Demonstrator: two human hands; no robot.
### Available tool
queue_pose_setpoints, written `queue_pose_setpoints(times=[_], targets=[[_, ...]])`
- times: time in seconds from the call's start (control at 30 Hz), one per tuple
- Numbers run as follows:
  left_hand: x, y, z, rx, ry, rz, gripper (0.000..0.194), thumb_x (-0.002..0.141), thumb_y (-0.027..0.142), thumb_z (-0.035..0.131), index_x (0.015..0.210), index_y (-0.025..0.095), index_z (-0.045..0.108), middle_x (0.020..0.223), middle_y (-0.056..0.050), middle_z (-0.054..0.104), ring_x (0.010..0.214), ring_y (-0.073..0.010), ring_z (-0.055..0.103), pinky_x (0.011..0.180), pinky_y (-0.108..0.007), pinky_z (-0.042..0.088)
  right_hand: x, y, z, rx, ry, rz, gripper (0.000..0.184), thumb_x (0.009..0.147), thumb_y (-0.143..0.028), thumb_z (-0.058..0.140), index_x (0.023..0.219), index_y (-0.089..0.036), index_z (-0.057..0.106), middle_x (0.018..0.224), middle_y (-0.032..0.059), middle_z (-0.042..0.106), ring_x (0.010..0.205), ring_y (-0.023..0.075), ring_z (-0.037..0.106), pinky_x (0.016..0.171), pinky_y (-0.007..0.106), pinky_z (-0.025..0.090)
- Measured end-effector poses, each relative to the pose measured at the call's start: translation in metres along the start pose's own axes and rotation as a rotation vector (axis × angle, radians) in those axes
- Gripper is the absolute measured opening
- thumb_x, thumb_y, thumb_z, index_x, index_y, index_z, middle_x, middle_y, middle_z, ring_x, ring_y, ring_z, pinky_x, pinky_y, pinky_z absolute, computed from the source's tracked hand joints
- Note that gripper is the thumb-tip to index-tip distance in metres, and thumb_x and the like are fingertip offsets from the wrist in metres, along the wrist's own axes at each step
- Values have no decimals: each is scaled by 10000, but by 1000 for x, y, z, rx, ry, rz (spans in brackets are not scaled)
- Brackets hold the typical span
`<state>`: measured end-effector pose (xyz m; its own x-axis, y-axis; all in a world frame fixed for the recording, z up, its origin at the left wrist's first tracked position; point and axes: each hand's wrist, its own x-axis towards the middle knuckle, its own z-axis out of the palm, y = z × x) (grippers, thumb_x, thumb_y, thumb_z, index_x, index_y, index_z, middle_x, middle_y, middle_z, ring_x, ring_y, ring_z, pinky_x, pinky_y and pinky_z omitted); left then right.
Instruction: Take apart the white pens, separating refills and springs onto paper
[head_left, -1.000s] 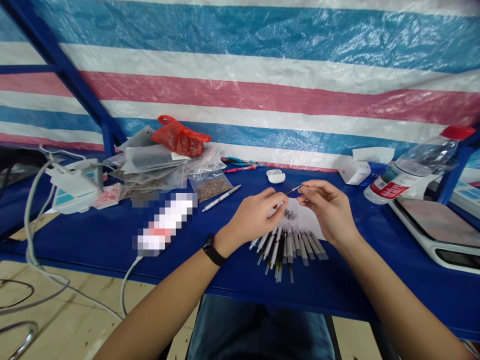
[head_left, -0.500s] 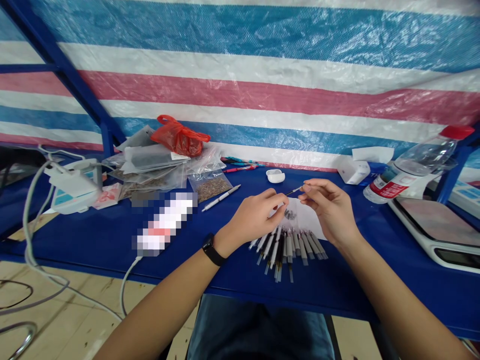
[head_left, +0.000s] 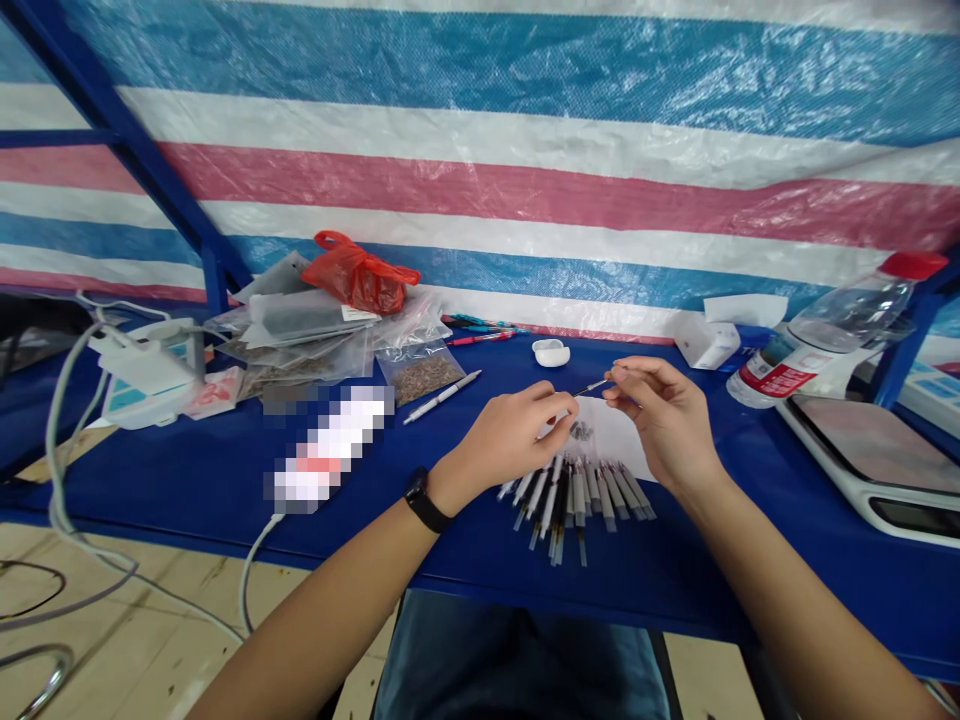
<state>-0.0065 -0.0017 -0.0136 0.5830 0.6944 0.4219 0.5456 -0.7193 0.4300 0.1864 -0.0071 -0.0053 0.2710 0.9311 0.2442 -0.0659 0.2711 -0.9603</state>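
My left hand (head_left: 523,428) is closed in a pinch on one end of a thin, dark pen refill (head_left: 590,388). At its other, pale end, the fingertips of my right hand (head_left: 660,412) are pinched; whether they hold a small part there is hidden. Below the hands a white paper sheet (head_left: 626,440) bears a little heap of small grey pieces (head_left: 580,431), which look like springs. Fanned out at the sheet's near edge lie several pen refills and slim pen parts (head_left: 577,495), grey, white and black.
Left are a white pen (head_left: 442,396), bags of brown shreds (head_left: 424,378), a red plastic bag (head_left: 360,275) and a blurred device (head_left: 330,450) on a cable. A white earbud case (head_left: 551,352) sits behind the hands. Right stand a bottle (head_left: 795,365) and a scale (head_left: 885,450).
My right hand has shifted slightly to the right, and more of the refill shows between the two hands. My left hand has stayed nearly still.
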Motion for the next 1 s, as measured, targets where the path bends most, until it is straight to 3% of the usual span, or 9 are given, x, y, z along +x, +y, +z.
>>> queue_pose_setpoints(times=[0.43, 0.63, 1.0], targets=[[0, 0, 0, 7, 12, 0, 228, 1028, 280, 447, 1015, 210, 663, 879, -8, 602, 648, -117, 556, 625, -251, 406, 0, -2, -1, -63, -74, 10, 303, 665, -458, 888, 811, -249, 725, 703, -12, 701, 602, 149, 657, 640, 331, 577], [0, 1, -1, -1, 2, 12, 237, 1028, 267, 435, 1019, 205, 664, 864, -1, 586, 616, -108, 524, 630, -250, 405, -3, -6, 3, -32, -131, 115, 394, 549, -518, 949, 752, -239, 758, 670, -15, 708, 557, 129, 638, 631, 314, 578], [-1, 2, -2, 9, -21, 50, 248, 1006, 252, 441, 1019, 220, 687, 884, -4, 614, 604, -105, 516, 610, -249, 389, -1, -1, 2, -62, -170, 152, 434, 480, -576, 966, 659, -230, 775, 609, 10, 710, 567, 158, 647, 615, 329, 578]])
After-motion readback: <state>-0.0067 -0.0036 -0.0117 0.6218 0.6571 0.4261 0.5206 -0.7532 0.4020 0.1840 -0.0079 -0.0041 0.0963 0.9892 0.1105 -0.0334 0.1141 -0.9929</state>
